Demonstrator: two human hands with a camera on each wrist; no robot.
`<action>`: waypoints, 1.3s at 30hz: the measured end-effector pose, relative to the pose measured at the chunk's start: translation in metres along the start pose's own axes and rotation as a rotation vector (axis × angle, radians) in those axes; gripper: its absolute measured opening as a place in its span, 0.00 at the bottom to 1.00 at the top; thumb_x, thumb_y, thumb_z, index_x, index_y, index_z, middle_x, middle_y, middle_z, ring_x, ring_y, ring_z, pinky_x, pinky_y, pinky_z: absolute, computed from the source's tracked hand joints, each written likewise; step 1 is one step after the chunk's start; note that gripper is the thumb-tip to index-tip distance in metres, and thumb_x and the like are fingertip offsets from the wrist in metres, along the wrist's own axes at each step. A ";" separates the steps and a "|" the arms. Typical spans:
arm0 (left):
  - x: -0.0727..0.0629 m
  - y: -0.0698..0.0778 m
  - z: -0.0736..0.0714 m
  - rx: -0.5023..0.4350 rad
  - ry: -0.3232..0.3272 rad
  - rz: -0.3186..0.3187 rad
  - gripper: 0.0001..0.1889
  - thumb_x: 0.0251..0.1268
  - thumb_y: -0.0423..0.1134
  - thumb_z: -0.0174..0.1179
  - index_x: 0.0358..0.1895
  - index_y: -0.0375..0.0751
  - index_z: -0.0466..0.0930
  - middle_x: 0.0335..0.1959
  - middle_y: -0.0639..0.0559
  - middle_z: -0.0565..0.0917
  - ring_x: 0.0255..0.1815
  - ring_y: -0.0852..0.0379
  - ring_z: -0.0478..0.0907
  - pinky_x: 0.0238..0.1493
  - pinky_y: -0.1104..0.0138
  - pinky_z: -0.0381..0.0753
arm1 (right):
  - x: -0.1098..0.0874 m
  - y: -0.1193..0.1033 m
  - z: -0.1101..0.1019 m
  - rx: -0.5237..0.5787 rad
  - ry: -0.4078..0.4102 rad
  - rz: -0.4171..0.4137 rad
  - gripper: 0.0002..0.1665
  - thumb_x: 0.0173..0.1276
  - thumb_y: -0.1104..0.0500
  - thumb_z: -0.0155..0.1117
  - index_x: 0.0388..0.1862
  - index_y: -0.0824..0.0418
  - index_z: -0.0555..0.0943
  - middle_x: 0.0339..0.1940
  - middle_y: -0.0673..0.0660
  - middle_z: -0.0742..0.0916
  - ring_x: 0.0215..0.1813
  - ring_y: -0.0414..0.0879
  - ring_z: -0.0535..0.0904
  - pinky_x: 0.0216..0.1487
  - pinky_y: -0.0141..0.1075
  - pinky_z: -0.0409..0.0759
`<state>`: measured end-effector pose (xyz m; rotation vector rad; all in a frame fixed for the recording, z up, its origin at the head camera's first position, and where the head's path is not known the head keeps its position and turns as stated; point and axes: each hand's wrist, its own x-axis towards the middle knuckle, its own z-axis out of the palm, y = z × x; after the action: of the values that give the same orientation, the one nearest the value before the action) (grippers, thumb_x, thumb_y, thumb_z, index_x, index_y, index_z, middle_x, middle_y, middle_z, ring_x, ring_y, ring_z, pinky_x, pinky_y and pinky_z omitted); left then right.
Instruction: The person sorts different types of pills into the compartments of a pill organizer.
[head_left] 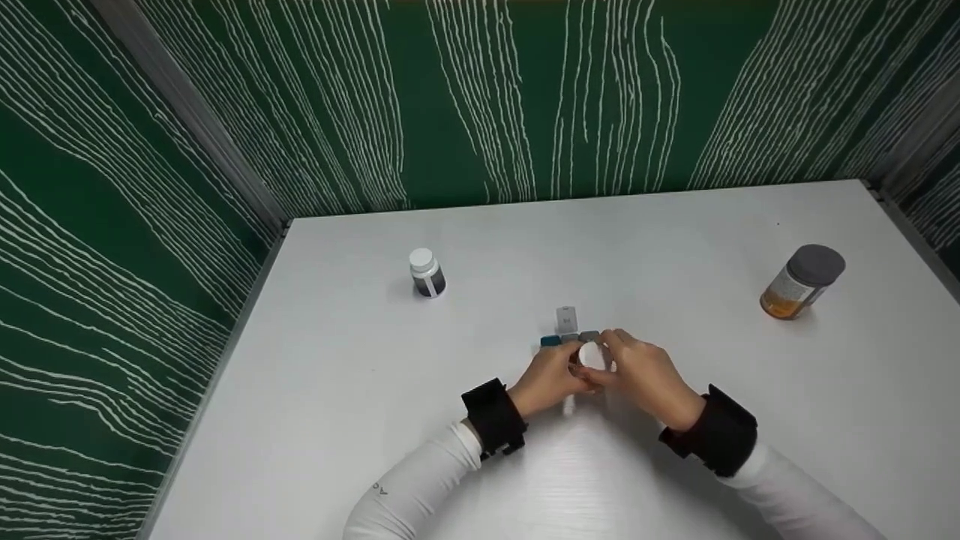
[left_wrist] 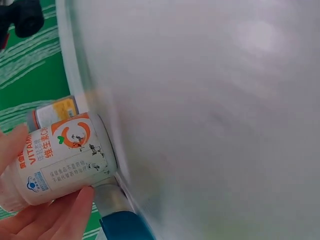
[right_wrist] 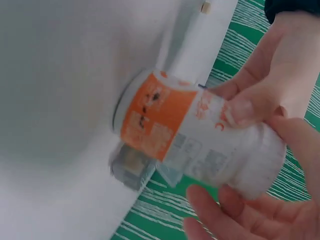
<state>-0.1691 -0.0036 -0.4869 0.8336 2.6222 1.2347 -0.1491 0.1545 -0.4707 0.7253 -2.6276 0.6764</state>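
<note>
Upright on the white table (head_left: 480,465) stands a white vitamin C bottle (left_wrist: 65,160) with an orange-printed label. My left hand (head_left: 551,379) grips its body, thumb on one side and fingers on the other. Around the bottle's white cap (head_left: 592,355) curl the thumb and fingers of my right hand (head_left: 649,379). In the right wrist view the cap (right_wrist: 260,160) is still on the bottle. Right behind the bottle sits a small pill box with a blue section (head_left: 551,341) and grey sections (head_left: 590,336). One clear lid (head_left: 567,319) is flipped up; the hands partly hide the box.
A small white bottle with a dark label (head_left: 427,274) stands at the back left. Toward the right is a jar with a grey lid (head_left: 802,281) and orange contents. Green panels with white lines (head_left: 480,97) border the table's back and left side.
</note>
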 end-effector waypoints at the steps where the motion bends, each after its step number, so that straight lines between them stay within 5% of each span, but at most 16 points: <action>1: 0.000 0.001 0.000 0.022 0.000 0.007 0.19 0.47 0.38 0.67 0.44 0.37 0.75 0.34 0.51 0.80 0.33 0.68 0.73 0.33 0.80 0.70 | 0.000 0.001 -0.001 0.007 -0.018 -0.002 0.22 0.45 0.52 0.72 0.30 0.64 0.72 0.19 0.50 0.75 0.18 0.39 0.68 0.18 0.30 0.67; 7: -0.004 0.004 -0.003 0.081 -0.057 0.036 0.28 0.49 0.42 0.65 0.55 0.37 0.69 0.47 0.49 0.78 0.44 0.63 0.75 0.43 0.78 0.71 | 0.000 0.014 -0.017 0.234 -0.194 0.075 0.22 0.50 0.54 0.69 0.39 0.66 0.75 0.27 0.54 0.82 0.28 0.43 0.76 0.28 0.33 0.73; 12: -0.008 0.006 -0.017 0.031 -0.063 0.013 0.31 0.50 0.42 0.64 0.59 0.35 0.65 0.50 0.46 0.76 0.49 0.57 0.74 0.48 0.75 0.70 | 0.012 0.039 -0.055 0.379 -0.201 0.150 0.20 0.56 0.56 0.65 0.42 0.69 0.76 0.35 0.59 0.83 0.33 0.44 0.79 0.33 0.31 0.76; 18: -0.009 0.002 -0.032 0.096 -0.027 -0.051 0.25 0.54 0.39 0.61 0.56 0.36 0.69 0.51 0.47 0.76 0.52 0.58 0.72 0.51 0.73 0.67 | 0.030 0.093 -0.088 0.292 -0.073 0.294 0.25 0.58 0.55 0.63 0.46 0.74 0.73 0.40 0.68 0.80 0.36 0.52 0.77 0.30 0.25 0.70; 25: -0.007 -0.007 -0.031 0.215 0.011 -0.051 0.21 0.55 0.38 0.61 0.53 0.36 0.73 0.48 0.46 0.77 0.50 0.56 0.73 0.50 0.72 0.69 | 0.033 0.156 -0.087 0.258 -0.033 0.426 0.29 0.60 0.55 0.60 0.48 0.79 0.69 0.45 0.76 0.75 0.47 0.65 0.69 0.40 0.43 0.66; 34: -0.002 -0.015 -0.019 0.393 0.068 -0.072 0.19 0.52 0.39 0.63 0.49 0.37 0.76 0.42 0.48 0.78 0.45 0.56 0.74 0.44 0.72 0.72 | 0.032 0.169 -0.073 0.210 -0.010 0.473 0.29 0.61 0.56 0.59 0.48 0.82 0.67 0.43 0.77 0.74 0.44 0.65 0.68 0.42 0.51 0.64; 39: -0.001 -0.014 -0.018 0.466 0.060 -0.085 0.20 0.53 0.40 0.62 0.49 0.35 0.75 0.43 0.46 0.77 0.45 0.54 0.74 0.44 0.71 0.73 | 0.036 0.162 -0.071 0.215 -0.044 0.511 0.38 0.61 0.56 0.58 0.57 0.83 0.58 0.51 0.82 0.67 0.51 0.70 0.66 0.47 0.56 0.64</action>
<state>-0.1804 -0.0233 -0.4861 0.7400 3.0088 0.6397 -0.2547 0.3006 -0.4533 0.1061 -2.8272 1.1019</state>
